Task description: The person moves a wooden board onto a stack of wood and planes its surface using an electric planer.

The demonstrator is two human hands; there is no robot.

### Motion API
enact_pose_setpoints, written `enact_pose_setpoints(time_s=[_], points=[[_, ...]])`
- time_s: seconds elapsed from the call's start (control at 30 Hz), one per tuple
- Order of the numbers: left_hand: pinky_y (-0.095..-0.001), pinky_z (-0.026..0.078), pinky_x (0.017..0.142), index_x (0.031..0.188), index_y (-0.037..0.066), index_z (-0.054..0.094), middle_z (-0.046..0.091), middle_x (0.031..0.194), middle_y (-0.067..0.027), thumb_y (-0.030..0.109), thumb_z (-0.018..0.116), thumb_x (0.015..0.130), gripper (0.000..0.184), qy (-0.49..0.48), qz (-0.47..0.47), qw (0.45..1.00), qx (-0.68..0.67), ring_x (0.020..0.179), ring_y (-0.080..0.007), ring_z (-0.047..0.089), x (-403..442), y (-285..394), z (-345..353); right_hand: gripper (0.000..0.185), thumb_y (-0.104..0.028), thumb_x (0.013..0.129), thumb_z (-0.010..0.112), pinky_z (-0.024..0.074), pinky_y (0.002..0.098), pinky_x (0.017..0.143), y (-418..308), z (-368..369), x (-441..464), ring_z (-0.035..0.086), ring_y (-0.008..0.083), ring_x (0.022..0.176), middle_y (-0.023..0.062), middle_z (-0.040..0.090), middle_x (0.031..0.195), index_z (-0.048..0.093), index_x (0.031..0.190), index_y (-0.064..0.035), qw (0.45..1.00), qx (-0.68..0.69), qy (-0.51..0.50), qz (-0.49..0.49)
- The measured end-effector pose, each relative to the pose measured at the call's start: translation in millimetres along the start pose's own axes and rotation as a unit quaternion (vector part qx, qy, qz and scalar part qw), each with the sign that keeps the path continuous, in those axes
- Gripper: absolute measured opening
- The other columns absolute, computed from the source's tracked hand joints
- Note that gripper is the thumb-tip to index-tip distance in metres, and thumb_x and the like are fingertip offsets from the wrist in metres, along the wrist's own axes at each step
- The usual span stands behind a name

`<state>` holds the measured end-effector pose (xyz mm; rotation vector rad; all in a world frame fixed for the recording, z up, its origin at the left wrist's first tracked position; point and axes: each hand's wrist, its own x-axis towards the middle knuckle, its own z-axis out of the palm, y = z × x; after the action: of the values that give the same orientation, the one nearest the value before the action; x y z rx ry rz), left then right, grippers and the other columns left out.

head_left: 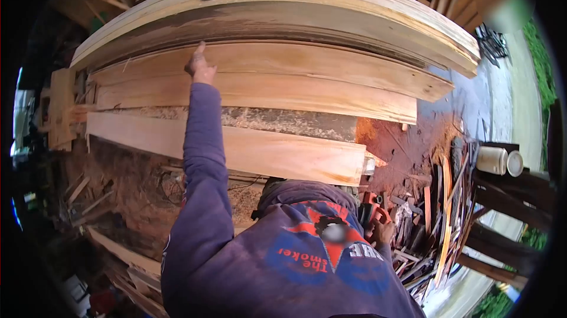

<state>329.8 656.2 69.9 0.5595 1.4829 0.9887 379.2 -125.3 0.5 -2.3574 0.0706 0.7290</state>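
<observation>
Head view. The step in hand appears to be the positioning or checking of a long board (307, 60), which lies crosswise in the upper middle of the frame, just above a second board (283, 90). A third board (283, 149) lies lower, beyond a shavings-strewn strip of table (319, 124). The next move, as judged here, calls for a steady hold on the upper board's edge and care with the tool. The left arm reaches nearly straight upward; the left hand (201, 67) touches the board with one digit extended, though whether it grips cannot be told. The right hand (384, 232), lower right and well apart from the left, is held low beside the body, its fingers closed around a red tool (370, 209).
</observation>
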Motion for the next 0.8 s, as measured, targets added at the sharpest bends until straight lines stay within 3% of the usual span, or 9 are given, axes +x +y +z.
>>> enact_pose_setpoints(time_s=[0.1,0.23,0.27,0.3,0.33,0.4,0.47,0.53,0.8], points=[[-0.0744,0.025,0.107,0.15,0.009,0.031,0.031,0.157,-0.0167,0.034,0.076,0.084,0.084,-0.148,-0.127,0.981,0.014,0.143,-0.0466,0.026,8.5,2.3,24.0,0.05,-0.026,0.072,0.074,0.055,0.0397,0.068,42.5,16.7,-3.4,0.07,0.0275,0.078,0.0157,0.071,0.09,0.067,0.116,-0.0042,0.992,-0.107,0.023,0.064],[-0.0749,0.016,0.109,0.146,0.017,0.041,0.027,0.159,-0.0127,0.044,0.07,0.086,0.072,-0.339,-0.109,0.933,0.057,0.146,-0.0453,0.02,128.0,-37.2,23.4,0.051,-0.041,0.075,0.075,0.0546,0.0454,0.077,64.1,35.3,-21.6,0.071,0.0358,0.088,0.0201,0.072,0.095,0.069,0.11,-0.004,0.984,-0.174,0.022,0.032],[-0.0774,0.021,0.106,0.136,0.017,0.05,0.036,0.153,-0.0089,0.029,0.064,0.091,0.049,-0.318,-0.17,0.931,0.05,0.145,-0.0437,0.02,117.2,-36.0,26.0,0.051,-0.041,0.077,0.075,0.0543,0.0458,0.079,44.6,37.4,-26.3,0.07,0.0359,0.089,0.0193,0.072,0.095,0.069,0.11,-0.0027,0.985,-0.173,0.003,-0.019],[-0.0795,0.022,0.103,0.13,0.016,0.053,0.039,0.15,-0.0117,0.022,0.061,0.089,0.042,-0.238,-0.056,0.969,0.03,0.142,-0.043,0.025,73.2,-35.7,24.5,0.049,-0.039,0.078,0.076,0.0539,0.0431,0.079,37.1,46.2,-26.2,0.071,0.0329,0.089,0.0169,0.072,0.094,0.069,0.108,-0.0011,0.992,-0.122,-0.002,-0.03],[-0.0806,0.022,0.102,0.133,0.014,0.048,0.039,0.15,-0.0142,0.022,0.067,0.085,0.053,-0.165,-0.081,0.983,0.001,0.14,-0.0426,0.028,93.6,-47.9,27.2,0.046,-0.035,0.077,0.077,0.0533,0.0388,0.077,114.0,64.1,-8.1,0.07,0.0261,0.086,0.0138,0.072,0.092,0.069,0.107,-0.0009,0.997,-0.031,-0.01,-0.071],[-0.0817,0.025,0.098,0.14,0.009,0.037,0.041,0.148,-0.0164,0.017,0.074,0.078,0.073,-0.026,-0.151,0.987,-0.055,0.13,-0.0433,0.042,115.1,-55.0,29.7,0.046,-0.035,0.077,0.077,0.0533,0.0385,0.077,84.7,65.4,15.9,0.07,0.0258,0.086,0.0136,0.072,0.092,0.069,0.107,-0.001,0.993,-0.104,-0.03,-0.038],[-0.0808,0.042,0.079,0.129,0.006,0.049,0.056,0.128,-0.0185,0.01,0.07,0.079,0.055,0.018,-0.061,0.991,-0.122,0.106,-0.0426,0.059,81.6,-65.9,11.0,0.046,-0.035,0.078,0.077,0.0532,0.0382,0.077,66.8,68.5,40.0,0.07,0.0254,0.086,0.0135,0.072,0.093,0.069,0.108,-0.0011,0.989,-0.136,-0.042,-0.031],[-0.0754,0.049,0.07,0.118,0.004,0.057,0.06,0.113,-0.017,0.008,0.07,0.078,0.042,-0.008,-0.139,0.982,-0.129,0.092,-0.0381,0.063,42.9,-43.0,-20.0,0.045,-0.034,0.078,0.077,0.0532,0.0379,0.077,55.8,68.4,55.2,0.07,0.0251,0.086,0.0133,0.072,0.093,0.069,0.108,-0.0012,0.987,-0.151,-0.045,-0.03],[-0.0432,0.06,0.078,0.104,0.0,0.063,0.066,0.105,-0.0152,0.001,0.068,0.079,0.025,-0.127,-0.036,0.97,-0.205,0.091,-0.0289,0.069,15.9,-119.6,-131.6,0.044,-0.033,0.08,0.076,0.0531,0.0368,0.077,59.5,47.6,71.8,0.07,0.0237,0.086,0.0127,0.072,0.093,0.069,0.109,-0.0015,0.984,-0.165,-0.05,-0.049]])
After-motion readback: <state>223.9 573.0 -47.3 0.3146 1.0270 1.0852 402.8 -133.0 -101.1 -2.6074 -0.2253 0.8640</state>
